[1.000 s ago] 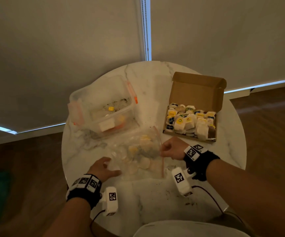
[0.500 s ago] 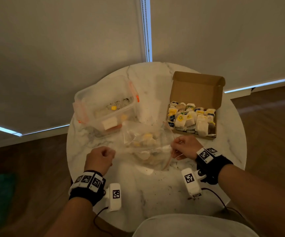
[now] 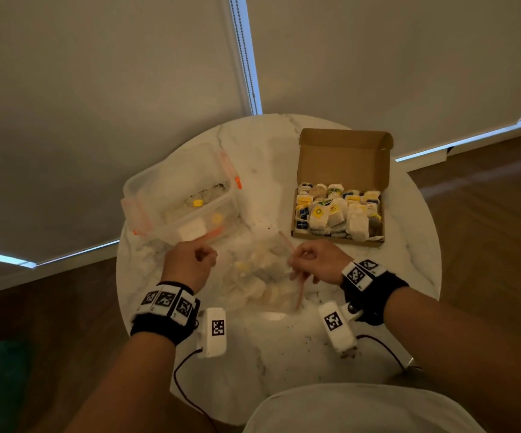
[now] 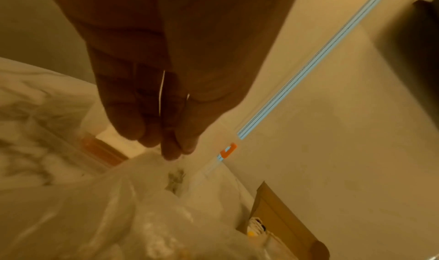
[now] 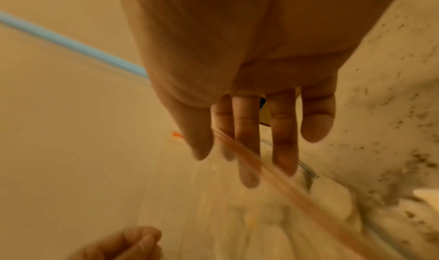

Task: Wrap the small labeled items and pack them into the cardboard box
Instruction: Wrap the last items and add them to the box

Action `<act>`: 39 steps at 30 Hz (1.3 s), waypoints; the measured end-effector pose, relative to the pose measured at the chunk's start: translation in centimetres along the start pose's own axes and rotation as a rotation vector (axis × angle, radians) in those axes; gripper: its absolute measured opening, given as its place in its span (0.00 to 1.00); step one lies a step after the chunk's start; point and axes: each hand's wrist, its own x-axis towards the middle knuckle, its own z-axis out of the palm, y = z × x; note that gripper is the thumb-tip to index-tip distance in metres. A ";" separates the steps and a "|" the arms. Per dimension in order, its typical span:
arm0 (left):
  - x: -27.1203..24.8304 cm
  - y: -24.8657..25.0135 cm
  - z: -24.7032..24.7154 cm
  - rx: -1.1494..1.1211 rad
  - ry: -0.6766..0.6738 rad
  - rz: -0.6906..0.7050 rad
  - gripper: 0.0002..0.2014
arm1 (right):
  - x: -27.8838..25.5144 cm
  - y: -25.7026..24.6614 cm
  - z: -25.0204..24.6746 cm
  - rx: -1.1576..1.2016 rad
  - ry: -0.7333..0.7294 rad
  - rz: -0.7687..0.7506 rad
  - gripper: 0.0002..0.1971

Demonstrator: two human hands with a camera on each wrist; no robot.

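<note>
A clear zip bag [image 3: 257, 276] with several small pale and yellow items inside hangs between my hands over the middle of the round marble table [image 3: 284, 345]. My left hand [image 3: 204, 257] pinches the bag's left edge, fingertips [image 4: 171, 151] together on the plastic [image 4: 114, 207]. My right hand [image 3: 298, 260] pinches the right edge at the reddish zip strip [image 5: 273, 179], thumb and fingers [image 5: 247, 151] curled on it. The open cardboard box [image 3: 343, 157] stands at the back right, packed with several wrapped, labeled items [image 3: 334, 210].
A clear plastic container [image 3: 177, 195] with orange clips stands at the back left, a few small items inside. Dark crumbs lie scattered on the table near my right hand. Window blinds hang behind the table; wooden floor surrounds it.
The bag lay flat on the table with my left hand resting on it. Both hands now pinch its edges and have raised it, moving toward the container and the box.
</note>
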 end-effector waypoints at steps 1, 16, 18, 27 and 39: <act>-0.2 0.1 -0.1 0.002 -0.008 0.018 0.04 | 0.0 -0.2 -0.2 0.024 0.024 -0.003 0.07; -4.8 1.5 -1.5 -0.059 0.041 0.304 0.12 | -2.2 1.3 -1.7 -0.012 -0.023 -0.024 0.08; -5.3 1.3 -1.6 -0.040 0.052 0.269 0.13 | -2.4 1.3 -1.7 -0.032 -0.035 -0.012 0.07; -4.7 1.0 -3.0 -0.147 0.225 0.180 0.11 | -2.5 0.8 -1.4 0.143 -0.019 0.039 0.10; -5.7 7.0 3.7 0.413 -0.563 0.327 0.19 | 1.0 -2.7 -0.7 0.113 0.012 -0.009 0.11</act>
